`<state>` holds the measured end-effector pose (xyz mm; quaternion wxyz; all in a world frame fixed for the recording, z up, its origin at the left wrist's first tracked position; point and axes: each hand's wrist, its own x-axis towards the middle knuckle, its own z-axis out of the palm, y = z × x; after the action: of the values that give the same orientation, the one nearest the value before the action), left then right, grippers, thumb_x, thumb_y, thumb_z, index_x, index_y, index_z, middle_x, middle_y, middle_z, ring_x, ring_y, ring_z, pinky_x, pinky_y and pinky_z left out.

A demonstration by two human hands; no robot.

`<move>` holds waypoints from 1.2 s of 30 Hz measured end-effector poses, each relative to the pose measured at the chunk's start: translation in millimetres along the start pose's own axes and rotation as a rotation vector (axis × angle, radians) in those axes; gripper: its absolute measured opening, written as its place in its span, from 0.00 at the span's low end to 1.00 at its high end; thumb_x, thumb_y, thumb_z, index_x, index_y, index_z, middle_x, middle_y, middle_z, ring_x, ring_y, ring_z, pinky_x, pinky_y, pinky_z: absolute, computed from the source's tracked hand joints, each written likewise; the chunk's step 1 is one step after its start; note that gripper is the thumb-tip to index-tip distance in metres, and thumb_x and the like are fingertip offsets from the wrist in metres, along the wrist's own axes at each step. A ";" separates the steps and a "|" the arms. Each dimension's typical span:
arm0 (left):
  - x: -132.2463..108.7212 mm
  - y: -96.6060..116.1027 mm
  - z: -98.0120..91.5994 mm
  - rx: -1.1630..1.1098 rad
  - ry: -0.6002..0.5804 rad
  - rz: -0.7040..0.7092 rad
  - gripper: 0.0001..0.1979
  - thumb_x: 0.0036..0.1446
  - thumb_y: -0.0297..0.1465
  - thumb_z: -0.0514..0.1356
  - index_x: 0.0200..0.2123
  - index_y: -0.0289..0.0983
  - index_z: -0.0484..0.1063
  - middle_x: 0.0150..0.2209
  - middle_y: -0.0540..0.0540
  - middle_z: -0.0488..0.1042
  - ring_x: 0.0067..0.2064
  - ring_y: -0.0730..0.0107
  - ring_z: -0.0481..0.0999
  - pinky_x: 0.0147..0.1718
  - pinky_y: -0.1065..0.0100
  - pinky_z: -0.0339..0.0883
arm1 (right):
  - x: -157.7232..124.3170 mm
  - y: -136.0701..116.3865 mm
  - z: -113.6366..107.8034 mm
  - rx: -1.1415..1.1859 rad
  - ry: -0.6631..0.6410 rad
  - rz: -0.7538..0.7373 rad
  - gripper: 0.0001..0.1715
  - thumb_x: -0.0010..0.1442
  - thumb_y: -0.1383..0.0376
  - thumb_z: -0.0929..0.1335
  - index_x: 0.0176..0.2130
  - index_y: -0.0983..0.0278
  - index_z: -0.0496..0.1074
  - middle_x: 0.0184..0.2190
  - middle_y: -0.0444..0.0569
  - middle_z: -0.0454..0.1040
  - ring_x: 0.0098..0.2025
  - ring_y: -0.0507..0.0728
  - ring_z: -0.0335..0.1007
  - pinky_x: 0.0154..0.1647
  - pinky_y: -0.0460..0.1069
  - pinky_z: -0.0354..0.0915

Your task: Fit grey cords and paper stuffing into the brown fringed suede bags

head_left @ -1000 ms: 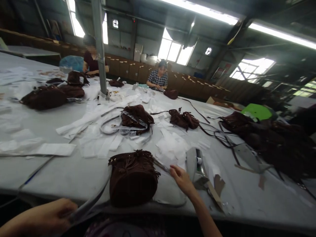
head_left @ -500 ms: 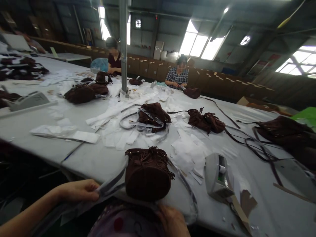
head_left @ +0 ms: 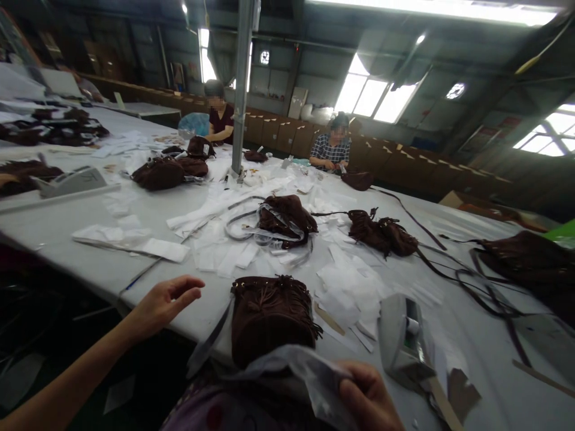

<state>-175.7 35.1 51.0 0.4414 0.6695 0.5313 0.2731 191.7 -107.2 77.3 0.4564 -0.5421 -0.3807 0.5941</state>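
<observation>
A dark brown fringed bag [head_left: 274, 323] stands at the near table edge, right in front of me, its top edge studded with small metal rings. My right hand [head_left: 368, 392] pinches a translucent plastic wrap [head_left: 309, 371] that stretches across the bag's lower front; a strap seems to lie inside it, though that is blurred. Off to the bag's left, my left hand [head_left: 168, 302] hovers over the table edge, fingers stretched out and holding nothing. A wrapped strap [head_left: 209, 344] hangs from the bag's left side over the edge.
Beyond lie another brown bag [head_left: 287, 218] with wrapped straps, a fringed bag [head_left: 381, 233] and scattered white paper [head_left: 344, 281]. A grey tape dispenser [head_left: 404, 338] sits at right. A metal post [head_left: 242, 90] rises from the table. Two co-workers sit across, including a person in checks [head_left: 330, 149].
My left hand has let go of the wrapped strap and risen with its fingers extended. My right hand has moved right and up, drawing the plastic wrap across the bag's front.
</observation>
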 end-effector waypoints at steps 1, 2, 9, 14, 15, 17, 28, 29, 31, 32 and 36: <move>-4.6 7.7 2.8 -0.042 -0.022 0.039 0.23 0.57 0.47 0.54 0.47 0.37 0.71 0.41 0.42 0.76 0.44 0.58 0.74 0.48 0.60 0.66 | 3.2 -8.2 1.1 0.029 0.036 -0.036 0.27 0.42 0.45 0.74 0.31 0.65 0.77 0.20 0.45 0.70 0.21 0.49 0.57 0.21 0.43 0.54; -9.6 13.5 8.8 -0.097 -0.065 0.090 0.24 0.57 0.47 0.55 0.49 0.37 0.70 0.44 0.41 0.75 0.47 0.57 0.72 0.50 0.59 0.64 | 6.5 -14.7 2.8 0.035 0.038 -0.067 0.26 0.42 0.46 0.74 0.29 0.65 0.77 0.20 0.45 0.69 0.21 0.48 0.56 0.21 0.43 0.52; -35.2 32.3 101.7 -0.392 -0.658 0.148 0.41 0.39 0.47 0.69 0.57 0.46 0.61 0.44 0.46 0.72 0.41 0.63 0.72 0.38 0.67 0.68 | 10.7 -33.4 8.5 -0.163 -0.274 -0.108 0.24 0.47 0.46 0.71 0.25 0.66 0.76 0.15 0.42 0.59 0.19 0.47 0.49 0.19 0.44 0.47; -25.8 64.5 79.3 -0.339 -0.744 0.135 0.21 0.54 0.51 0.55 0.29 0.38 0.71 0.21 0.53 0.60 0.22 0.76 0.54 0.20 0.72 0.53 | 2.2 -37.0 -4.1 -0.488 -0.028 -0.220 0.31 0.38 0.46 0.75 0.38 0.63 0.78 0.30 0.48 0.74 0.31 0.58 0.66 0.31 0.49 0.64; -19.4 74.1 61.8 -0.284 -0.687 0.173 0.21 0.55 0.51 0.54 0.31 0.37 0.70 0.23 0.52 0.61 0.22 0.76 0.55 0.21 0.72 0.53 | 3.2 -35.0 -5.8 -0.591 -0.013 -0.249 0.34 0.37 0.50 0.76 0.42 0.62 0.77 0.34 0.49 0.75 0.35 0.60 0.68 0.36 0.50 0.65; -3.7 97.2 23.0 -0.099 -0.558 0.301 0.22 0.56 0.49 0.53 0.33 0.35 0.71 0.26 0.51 0.65 0.26 0.74 0.59 0.25 0.72 0.57 | 10.4 -29.9 -8.9 -0.818 0.027 -0.321 0.29 0.41 0.57 0.76 0.45 0.59 0.75 0.38 0.48 0.76 0.40 0.61 0.69 0.43 0.52 0.65; 159.7 228.8 -40.9 0.722 0.317 0.711 0.40 0.61 0.48 0.37 0.49 0.11 0.61 0.47 0.39 0.67 0.52 0.50 0.63 0.48 0.54 0.51 | 118.5 -70.1 -44.3 -1.068 0.809 -0.836 0.41 0.52 0.43 0.67 0.54 0.69 0.65 0.49 0.62 0.69 0.52 0.67 0.63 0.54 0.62 0.60; 170.0 223.1 -38.0 0.717 0.338 0.698 0.40 0.61 0.47 0.39 0.50 0.09 0.58 0.52 0.33 0.64 0.56 0.44 0.59 0.51 0.51 0.48 | 118.7 -65.7 -44.3 -1.066 0.801 -0.839 0.44 0.52 0.43 0.67 0.56 0.69 0.62 0.53 0.63 0.67 0.56 0.67 0.60 0.56 0.63 0.58; 174.8 197.2 -25.9 0.643 0.336 0.639 0.39 0.59 0.47 0.50 0.56 0.13 0.55 0.59 0.26 0.57 0.60 0.40 0.53 0.56 0.49 0.44 | 107.6 -42.4 -44.0 -1.048 0.715 -0.808 0.39 0.56 0.46 0.66 0.57 0.68 0.62 0.54 0.62 0.66 0.58 0.66 0.59 0.58 0.62 0.57; 169.0 177.8 -15.1 0.564 0.291 0.580 0.41 0.54 0.46 0.57 0.58 0.17 0.54 0.60 0.24 0.56 0.61 0.41 0.54 0.57 0.50 0.46 | 98.0 -24.2 -43.9 -1.040 0.635 -0.775 0.33 0.58 0.48 0.65 0.55 0.66 0.65 0.54 0.60 0.67 0.57 0.64 0.60 0.58 0.61 0.58; 109.2 84.9 61.0 0.306 -0.365 0.483 0.37 0.53 0.44 0.59 0.63 0.38 0.54 0.63 0.37 0.57 0.62 0.49 0.58 0.59 0.54 0.52 | 59.1 65.7 -36.6 -0.933 0.408 -0.559 0.27 0.56 0.50 0.67 0.50 0.61 0.70 0.53 0.57 0.69 0.55 0.63 0.64 0.56 0.57 0.62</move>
<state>-53.5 116.9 86.4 0.3465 0.8723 0.3045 0.1624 219.7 -71.6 -6.9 0.3728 -0.6682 -0.6355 0.1038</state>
